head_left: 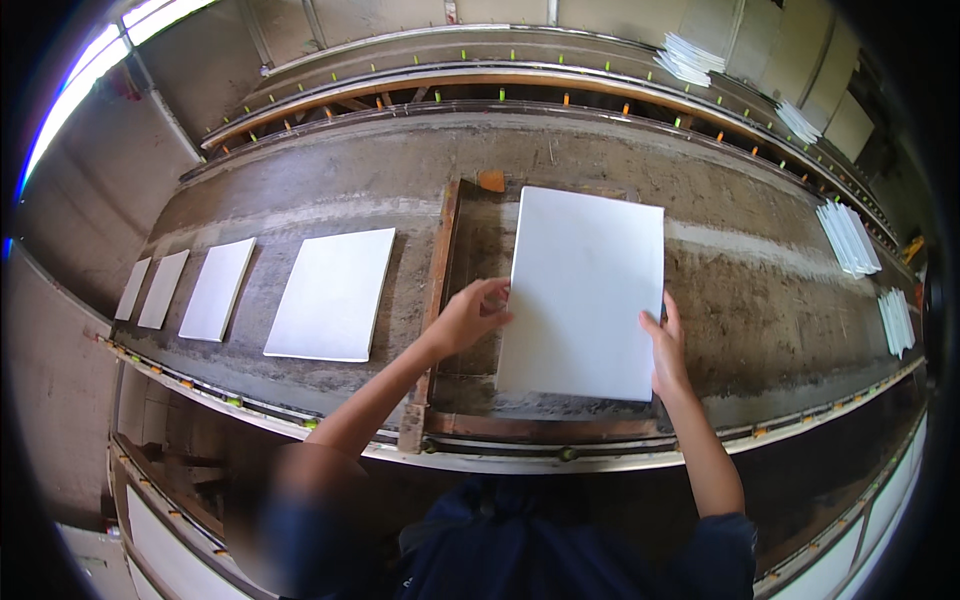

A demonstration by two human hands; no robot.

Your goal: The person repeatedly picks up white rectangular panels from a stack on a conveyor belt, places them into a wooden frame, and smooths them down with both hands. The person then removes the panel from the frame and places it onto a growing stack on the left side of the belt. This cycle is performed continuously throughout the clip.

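Note:
A large white rectangular panel (585,295) is in front of me, inside a brown wooden frame corner on the long table. My right hand (667,345) grips its right edge, thumb on the white face and fingers round the side. At the left edge, my left hand (476,318) has its fingers bent and apart, the tips at or just beside the edge. Whether they touch it is hard to tell. The frame's upright bar (440,270) stands left of the panel, and its lower bar (540,428) runs below it.
Several white panels lie in a row to the left, the nearest panel (332,295) being the largest. On the right are a fanned white stack (848,240) and a smaller stack (896,322). A rail with green and orange markers (503,95) edges the table's far side.

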